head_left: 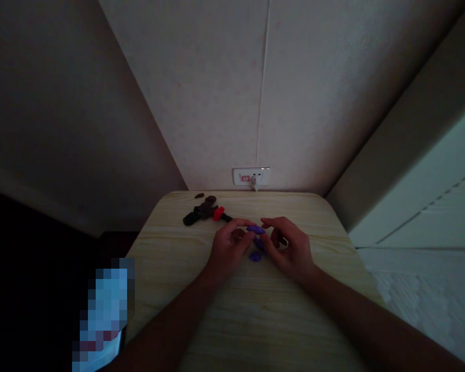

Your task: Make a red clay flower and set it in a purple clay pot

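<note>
My left hand pinches a purple piece of what looks like modelling clay between thumb and forefinger, above the wooden table. Just to its right is my right hand, its thumb tip close to the purple clay and its forefinger raised apart from the thumb. Whether that thumb touches the clay is unclear. Under the fingers shows a second purple piece, partly hidden. A small purple lump rests on the tabletop nearer to me.
Behind my left hand lie dark brown and black clay-like pieces with a red piece. A small brown bit sits near the back edge. A wall socket with a plug is behind the table. A blurred-out bright screen stands at lower left.
</note>
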`<state>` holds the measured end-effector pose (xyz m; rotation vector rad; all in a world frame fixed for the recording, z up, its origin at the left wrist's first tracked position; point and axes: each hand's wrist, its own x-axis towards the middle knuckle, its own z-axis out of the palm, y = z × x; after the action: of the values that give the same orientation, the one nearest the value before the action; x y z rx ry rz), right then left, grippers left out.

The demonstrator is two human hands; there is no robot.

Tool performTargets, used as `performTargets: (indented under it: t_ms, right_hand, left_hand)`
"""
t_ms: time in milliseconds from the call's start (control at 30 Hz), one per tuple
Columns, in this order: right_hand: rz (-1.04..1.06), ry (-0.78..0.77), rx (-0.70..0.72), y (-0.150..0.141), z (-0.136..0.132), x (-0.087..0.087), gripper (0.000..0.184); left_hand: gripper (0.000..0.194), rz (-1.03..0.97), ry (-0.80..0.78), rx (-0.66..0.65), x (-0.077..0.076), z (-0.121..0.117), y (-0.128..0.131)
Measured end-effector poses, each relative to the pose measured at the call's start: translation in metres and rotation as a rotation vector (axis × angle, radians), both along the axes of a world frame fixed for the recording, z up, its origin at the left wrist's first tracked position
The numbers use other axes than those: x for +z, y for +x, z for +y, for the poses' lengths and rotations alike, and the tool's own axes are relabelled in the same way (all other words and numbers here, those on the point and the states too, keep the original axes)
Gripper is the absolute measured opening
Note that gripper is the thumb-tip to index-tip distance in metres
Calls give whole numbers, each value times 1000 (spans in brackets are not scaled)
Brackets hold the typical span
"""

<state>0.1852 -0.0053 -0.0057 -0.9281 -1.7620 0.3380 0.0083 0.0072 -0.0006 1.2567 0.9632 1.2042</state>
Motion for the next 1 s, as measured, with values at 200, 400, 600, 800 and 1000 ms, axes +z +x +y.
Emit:
performTargets:
  t_ms: [200, 400, 600, 800, 1000]
  right_hand:
    - [-14, 53, 12, 0, 0, 0, 24]
    - [-13, 60, 21, 0, 0, 1, 20]
    - [11, 31, 30, 0, 0, 1, 19]
    - [20, 39, 34, 0, 1, -2, 20]
    - [32, -18, 2, 1, 3, -2, 26]
  left_hand:
    - [30, -9, -20, 17, 1, -1, 1]
    - [32, 21, -7, 15, 1, 0, 1]
    - [27, 19, 14, 2, 0, -1, 0]
    - [22, 19, 35, -6, -3, 0, -1]
    - [15, 20, 182, 52, -5, 2, -2]
